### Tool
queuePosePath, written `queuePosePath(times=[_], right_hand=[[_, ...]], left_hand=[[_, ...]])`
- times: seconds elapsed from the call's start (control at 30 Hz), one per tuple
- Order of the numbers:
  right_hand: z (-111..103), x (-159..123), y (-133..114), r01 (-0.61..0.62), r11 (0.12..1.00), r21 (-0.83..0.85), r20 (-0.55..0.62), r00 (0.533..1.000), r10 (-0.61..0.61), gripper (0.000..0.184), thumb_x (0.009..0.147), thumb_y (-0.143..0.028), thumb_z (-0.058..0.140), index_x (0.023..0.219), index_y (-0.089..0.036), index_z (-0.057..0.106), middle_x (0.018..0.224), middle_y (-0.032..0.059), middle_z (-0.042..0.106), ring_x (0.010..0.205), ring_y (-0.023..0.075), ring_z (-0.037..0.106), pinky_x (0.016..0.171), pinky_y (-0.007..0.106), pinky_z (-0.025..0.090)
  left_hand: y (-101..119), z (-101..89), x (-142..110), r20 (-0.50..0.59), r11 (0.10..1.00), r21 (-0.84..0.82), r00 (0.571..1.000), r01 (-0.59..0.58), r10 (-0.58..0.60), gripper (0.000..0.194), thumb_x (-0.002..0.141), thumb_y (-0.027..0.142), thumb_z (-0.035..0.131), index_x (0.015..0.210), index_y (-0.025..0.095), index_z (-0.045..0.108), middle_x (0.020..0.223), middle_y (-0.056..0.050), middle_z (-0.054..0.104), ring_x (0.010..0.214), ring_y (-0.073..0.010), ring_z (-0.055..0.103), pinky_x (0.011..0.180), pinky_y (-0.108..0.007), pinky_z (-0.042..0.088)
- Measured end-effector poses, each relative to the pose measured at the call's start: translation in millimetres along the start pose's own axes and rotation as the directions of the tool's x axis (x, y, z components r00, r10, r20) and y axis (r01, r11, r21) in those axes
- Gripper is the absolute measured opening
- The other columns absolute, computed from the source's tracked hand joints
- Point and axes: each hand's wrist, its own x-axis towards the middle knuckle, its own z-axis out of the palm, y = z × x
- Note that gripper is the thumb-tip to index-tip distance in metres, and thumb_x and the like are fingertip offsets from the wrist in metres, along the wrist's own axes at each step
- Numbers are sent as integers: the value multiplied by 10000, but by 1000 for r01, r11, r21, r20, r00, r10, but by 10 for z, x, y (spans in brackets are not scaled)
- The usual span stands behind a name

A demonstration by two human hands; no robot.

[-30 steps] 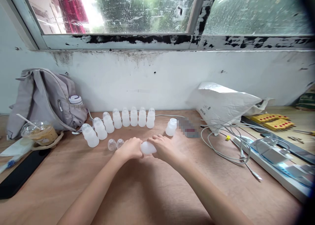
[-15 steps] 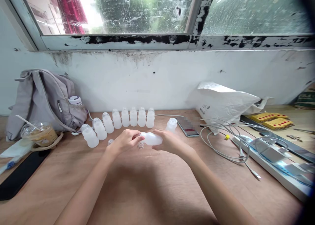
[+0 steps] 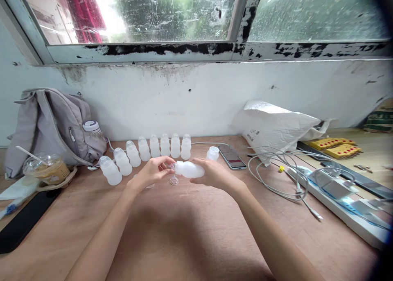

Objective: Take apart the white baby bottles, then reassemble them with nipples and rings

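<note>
I see grey backpack point(image 3: 52, 127) by wall point(image 3: 172, 100); white-capped flask point(image 3: 92, 126) in backpack's side pocket point(image 3: 95, 145); lidded drink cup point(image 3: 50, 172) and black slab point(image 3: 27, 221) nearer me than backpack; well right of backpack, looped cables point(image 3: 297, 197), power strip point(image 3: 337, 206), phone point(image 3: 233, 159)

Bottles point(image 3: 154, 146) line the bench point(image 3: 172, 236) behind and left of the held bottle point(image 3: 189, 170), between bag point(image 3: 52, 127) and parcel point(image 3: 276, 127).
</note>
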Motion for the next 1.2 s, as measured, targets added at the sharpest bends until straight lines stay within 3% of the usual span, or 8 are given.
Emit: queuePosePath(times=[0.1,0.3,0.43,0.53,0.67,0.8,1.03,1.2], right_hand=[[2,-4,-31,20,1000,19,-5,1000,-20,413,663,-288,655,1064,-263,561,910,27,644,773,195,580,548,239,363],[1,-12,-63,28,999,24,1,1000,-28,325,672,-298,647,982,-232,579,912,45,639,781,205,581,573,251,377],[1,-8,-56,11,1000,27,13,1000,-12,396,691,-316,638,1072,-247,554,928,50,642,784,210,589,569,251,377],[13,3,-38,10,999,41,7,1000,-10,432,693,-358,639,1098,-250,532,950,50,640,794,208,587,573,249,378],[32,14,-39,-15,993,115,26,1000,13,509,679,-529,620,1091,-251,508,939,47,636,796,208,579,595,257,392],[50,20,-58,0,988,156,82,997,-13,441,713,-512,594,1068,-256,537,884,33,622,751,190,570,583,260,407],[149,114,96,55,998,-22,-176,983,-58,302,681,-429,648,860,-188,620,877,67,553,878,242,506,752,342,406],[205,146,196,20,979,203,-176,984,16,487,747,-335,569,1197,-242,410,908,33,572,751,183,540,639,282,425]], left_hand=[[-8,-9,-1,-22,995,93,1000,21,-19,195,799,344,534,881,188,619,792,-1,638,648,-124,563,607,-232,438],[21,-18,-9,-42,984,169,998,60,-54,454,881,458,324,690,156,604,549,19,522,513,-109,480,505,-220,372],[28,-41,-19,-58,996,60,997,63,-60,320,778,461,528,959,198,551,838,-6,592,588,-113,543,544,-223,436],[6,-54,-21,-16,999,13,999,42,-42,295,743,393,587,976,218,541,957,-18,595,615,-111,562,558,-227,450],[-16,-73,-17,-68,993,105,997,52,-45,219,804,376,502,900,199,588,748,2,614,584,-115,524,537,-221,401],[8,-93,-17,-84,978,202,995,60,-44,374,849,438,389,663,168,568,539,32,507,497,-97,421,486,-212,319],[-3,-104,-21,-143,951,268,983,153,-118,502,836,506,359,467,167,392,443,53,302,438,-78,271,450,-234,223],[-46,-90,-37,-150,883,430,980,187,-135,454,820,479,384,482,176,409,445,47,338,434,-89,304,452,-237,218]])
